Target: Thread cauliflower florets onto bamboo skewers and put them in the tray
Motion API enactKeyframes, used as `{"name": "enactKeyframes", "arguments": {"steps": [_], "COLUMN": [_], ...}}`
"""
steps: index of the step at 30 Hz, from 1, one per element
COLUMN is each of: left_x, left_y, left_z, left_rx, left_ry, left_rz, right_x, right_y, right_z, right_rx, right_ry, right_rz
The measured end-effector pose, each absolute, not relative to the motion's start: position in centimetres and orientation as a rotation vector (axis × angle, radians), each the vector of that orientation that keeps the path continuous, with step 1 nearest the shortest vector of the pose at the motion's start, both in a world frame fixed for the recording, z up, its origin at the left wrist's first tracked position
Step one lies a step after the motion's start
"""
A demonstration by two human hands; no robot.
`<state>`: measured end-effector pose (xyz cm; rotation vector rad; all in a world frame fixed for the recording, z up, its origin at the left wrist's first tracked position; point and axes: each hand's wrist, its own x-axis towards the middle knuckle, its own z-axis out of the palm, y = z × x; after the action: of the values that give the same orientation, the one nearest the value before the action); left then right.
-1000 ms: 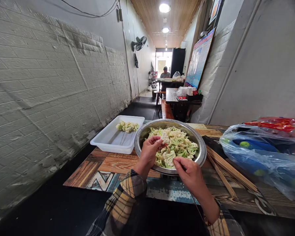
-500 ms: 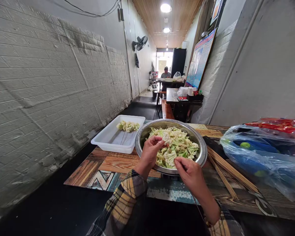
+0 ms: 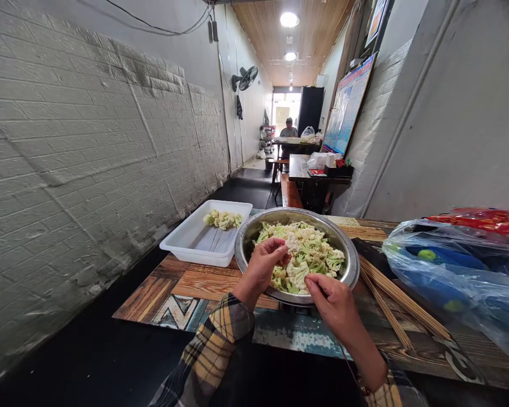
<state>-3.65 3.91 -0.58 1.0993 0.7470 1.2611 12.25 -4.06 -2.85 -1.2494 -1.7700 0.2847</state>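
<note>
My left hand (image 3: 263,264) is over the near left part of a steel bowl (image 3: 351,249), its thumb and fingers pinched at what looks like a pale cauliflower floret (image 3: 293,242). Cut cauliflower (image 3: 311,249), white and light green, fills the bowl. At the bowl's near edge my right hand (image 3: 333,299) is closed, thumb against forefinger. A thin skewer (image 3: 344,351) runs back from beneath its palm towards the wrist; the fingers hide its front end. In a white plastic tray (image 3: 195,257) left of the bowl lie skewers threaded with cauliflower (image 3: 223,219).
Bare bamboo skewers (image 3: 401,294) lie right of the bowl, with scissors (image 3: 462,362) at their near end. A clear plastic bag (image 3: 445,282) with blue and green contents sits at far right. Farther back stand another table (image 3: 299,167), a bench (image 3: 290,191) and a seated person (image 3: 288,130).
The view has shifted slightly. My left hand has moved a little to the right over the cauliflower; my right hand keeps its closed grip near the bowl's edge.
</note>
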Motion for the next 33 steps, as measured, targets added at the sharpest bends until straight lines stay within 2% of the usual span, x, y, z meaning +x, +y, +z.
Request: {"name": "enactKeyframes", "arguments": {"steps": [33], "left_x": [-3.6], "left_y": [3.9], "left_z": [-0.6], "left_rx": [1.299], "left_ry": [0.762], "left_rz": [1.024], "right_x": [14.2], "right_y": [-3.6], "right_z": [-2.8], "right_rx": [-1.244], "right_ry": [-1.845], "right_rz": [0.276]}}
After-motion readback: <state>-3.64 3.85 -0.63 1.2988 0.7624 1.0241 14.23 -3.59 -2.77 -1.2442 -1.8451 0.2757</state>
